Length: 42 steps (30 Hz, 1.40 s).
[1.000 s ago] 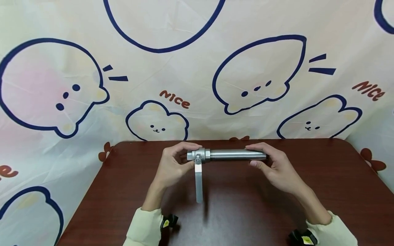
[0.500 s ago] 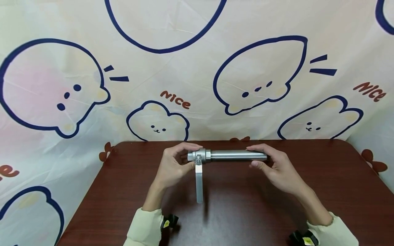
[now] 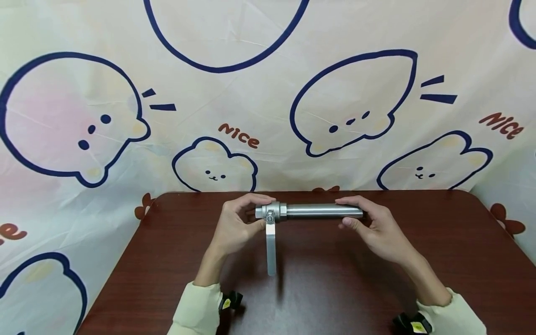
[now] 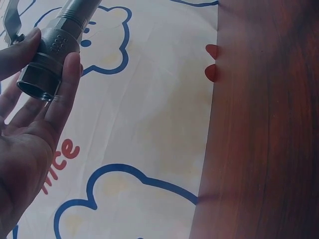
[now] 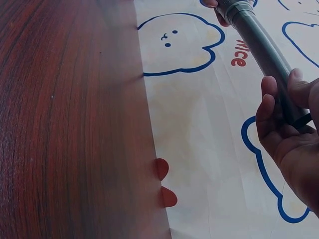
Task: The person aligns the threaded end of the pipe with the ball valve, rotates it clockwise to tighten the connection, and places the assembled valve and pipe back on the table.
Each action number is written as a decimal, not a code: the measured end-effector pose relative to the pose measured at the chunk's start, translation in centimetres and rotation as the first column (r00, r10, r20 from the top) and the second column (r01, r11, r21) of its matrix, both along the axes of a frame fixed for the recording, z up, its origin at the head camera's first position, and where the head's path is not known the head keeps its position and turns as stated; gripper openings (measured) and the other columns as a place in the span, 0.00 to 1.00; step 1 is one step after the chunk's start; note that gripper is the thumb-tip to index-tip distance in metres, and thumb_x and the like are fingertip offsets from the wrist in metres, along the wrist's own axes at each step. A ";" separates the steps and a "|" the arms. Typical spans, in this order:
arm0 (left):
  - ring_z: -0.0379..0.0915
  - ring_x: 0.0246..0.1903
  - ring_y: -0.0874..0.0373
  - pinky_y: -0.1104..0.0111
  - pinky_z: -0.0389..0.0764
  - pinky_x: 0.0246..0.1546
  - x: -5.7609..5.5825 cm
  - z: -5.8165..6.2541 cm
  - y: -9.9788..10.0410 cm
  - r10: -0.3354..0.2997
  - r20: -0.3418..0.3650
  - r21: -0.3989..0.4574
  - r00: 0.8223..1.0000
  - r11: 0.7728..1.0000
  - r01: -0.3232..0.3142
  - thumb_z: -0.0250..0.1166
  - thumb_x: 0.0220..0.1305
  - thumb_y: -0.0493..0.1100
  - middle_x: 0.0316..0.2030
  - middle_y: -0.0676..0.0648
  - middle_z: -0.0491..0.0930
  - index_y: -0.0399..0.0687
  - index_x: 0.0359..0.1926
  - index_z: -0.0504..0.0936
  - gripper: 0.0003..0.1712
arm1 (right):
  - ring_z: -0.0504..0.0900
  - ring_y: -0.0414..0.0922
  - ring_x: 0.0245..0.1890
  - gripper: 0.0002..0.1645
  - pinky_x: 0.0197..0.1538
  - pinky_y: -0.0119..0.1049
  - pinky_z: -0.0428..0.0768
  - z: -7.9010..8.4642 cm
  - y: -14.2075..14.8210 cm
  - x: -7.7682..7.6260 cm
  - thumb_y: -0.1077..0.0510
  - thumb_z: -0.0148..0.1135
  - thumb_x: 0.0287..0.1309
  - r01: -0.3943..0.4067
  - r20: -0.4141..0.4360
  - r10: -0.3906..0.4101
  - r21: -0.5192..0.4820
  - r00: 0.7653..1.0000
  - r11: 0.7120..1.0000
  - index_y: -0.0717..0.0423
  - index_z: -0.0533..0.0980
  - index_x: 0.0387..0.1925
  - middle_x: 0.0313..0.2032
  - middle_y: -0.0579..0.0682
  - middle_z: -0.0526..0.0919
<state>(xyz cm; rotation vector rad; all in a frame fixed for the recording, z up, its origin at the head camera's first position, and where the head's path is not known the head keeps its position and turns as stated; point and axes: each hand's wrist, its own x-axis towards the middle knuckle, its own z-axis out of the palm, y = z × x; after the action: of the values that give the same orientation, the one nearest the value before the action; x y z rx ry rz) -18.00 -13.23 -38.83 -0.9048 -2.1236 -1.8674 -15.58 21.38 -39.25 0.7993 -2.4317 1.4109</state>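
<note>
A steel ball valve (image 3: 271,211) is joined to a straight metal pipe (image 3: 320,211), and both are held level above the table. My left hand (image 3: 236,228) grips the valve body between thumb and fingers; in the left wrist view its open threaded end (image 4: 40,82) faces the palm. The flat lever handle (image 3: 271,251) points toward me. My right hand (image 3: 378,230) pinches the pipe's far right end, thumb on the near side and fingers over the top. The right wrist view shows those fingers curled round the pipe (image 5: 264,50), near its dark end.
A dark brown wooden table (image 3: 318,288) lies beneath the hands. Behind it hangs a pale cloth (image 3: 268,107) printed with blue-outlined cartoon shapes. Black wrist devices with yellow labels sit near both cream sleeves (image 3: 197,307).
</note>
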 end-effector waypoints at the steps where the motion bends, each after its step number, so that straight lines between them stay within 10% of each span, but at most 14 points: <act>1: 0.87 0.45 0.57 0.65 0.91 0.45 0.0 0.0 0.0 0.000 0.000 -0.001 1.000 1.000 0.000 0.73 0.57 0.20 0.54 0.36 0.89 0.37 0.55 0.88 0.25 | 0.89 0.44 0.36 0.29 0.33 0.33 0.84 0.0 0.0 0.0 0.72 0.67 0.67 0.000 0.000 0.000 -0.001 1.000 1.000 0.52 0.78 0.67 0.43 0.49 0.88; 42: 0.87 0.49 0.58 0.65 0.91 0.48 0.2 0.2 0.0 0.010 -0.007 -0.011 1.000 1.000 -0.010 0.73 0.56 0.20 0.55 0.36 0.88 0.37 0.56 0.88 0.26 | 0.89 0.44 0.37 0.29 0.34 0.32 0.81 0.2 0.0 0.0 0.71 0.67 0.68 -0.010 -0.028 0.010 0.007 1.000 1.000 0.50 0.78 0.67 0.42 0.49 0.88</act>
<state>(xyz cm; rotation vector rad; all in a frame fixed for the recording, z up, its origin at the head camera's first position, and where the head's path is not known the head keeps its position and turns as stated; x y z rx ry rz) -17.85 -13.22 -38.65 -0.9001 -2.1327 -1.8473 -15.54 21.33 -39.04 0.8280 -2.4160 1.3866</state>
